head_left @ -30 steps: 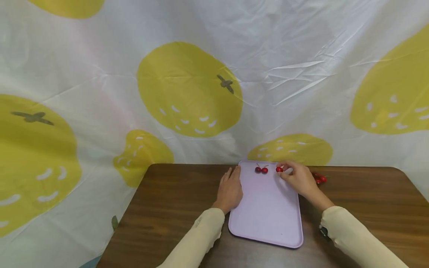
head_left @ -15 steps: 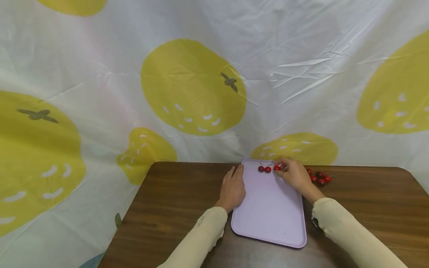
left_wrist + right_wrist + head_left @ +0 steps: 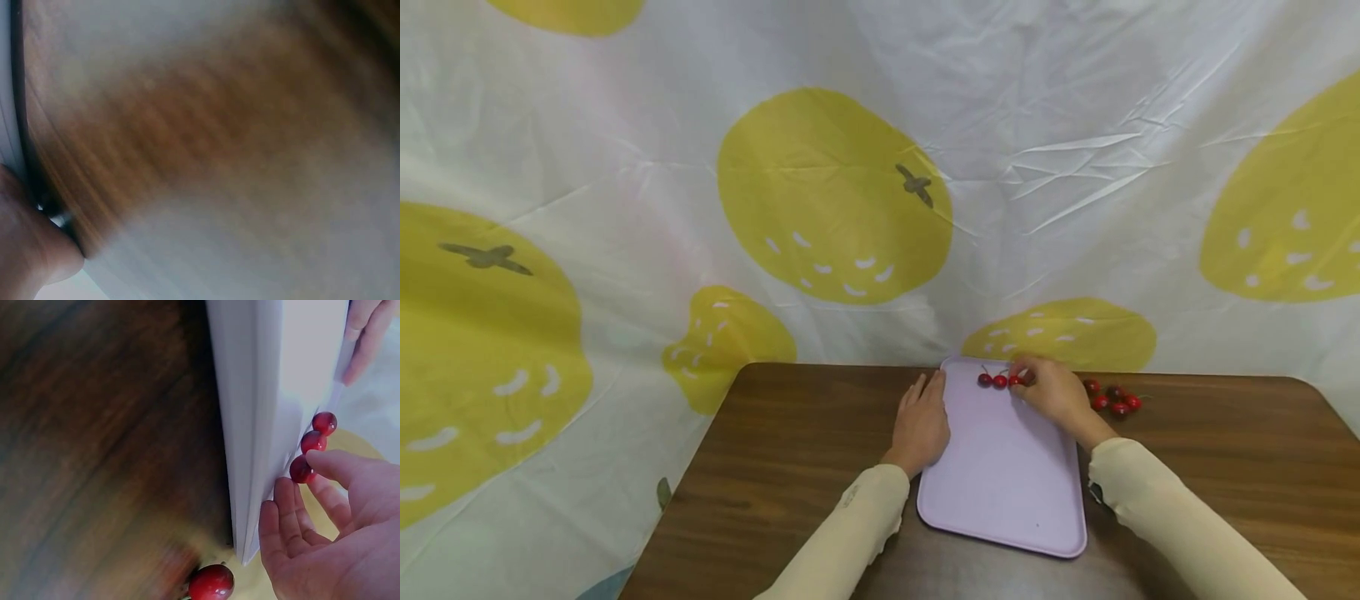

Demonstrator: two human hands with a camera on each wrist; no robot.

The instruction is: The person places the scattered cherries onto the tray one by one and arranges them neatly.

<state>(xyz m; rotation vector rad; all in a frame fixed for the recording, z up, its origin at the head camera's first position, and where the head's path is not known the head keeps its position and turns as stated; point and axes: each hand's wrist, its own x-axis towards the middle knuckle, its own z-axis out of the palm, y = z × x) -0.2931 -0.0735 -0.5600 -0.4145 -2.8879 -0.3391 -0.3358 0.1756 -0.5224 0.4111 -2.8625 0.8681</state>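
Observation:
My left hand [image 3: 921, 421] rests along the left rim of a light purple tray [image 3: 1000, 475], its fingers straight. Only a small part of that hand [image 3: 34, 256] enters the left wrist view, beside the tray's edge. At the tray's far end, my right hand [image 3: 1054, 393] pinches a red cherry [image 3: 301, 469] between thumb and fingers, down at the tray's surface. Two more cherries, a dark one [image 3: 984, 380] and a brighter one [image 3: 1000, 382], lie in line to its left. The held cherry sits right beside the brighter one. Thin stems rise behind the pair.
Several loose cherries [image 3: 1119, 409] lie on the brown wooden table [image 3: 1210, 467] right of the tray; one cherry [image 3: 212, 582] shows low in the right wrist view. A white cloth [image 3: 880, 50] printed with yellow fruit hangs behind the table's far edge.
My right hand has moved left with the cherry and brought it down beside the two others. More of the loose cherries now show. My left hand stays on the tray's rim.

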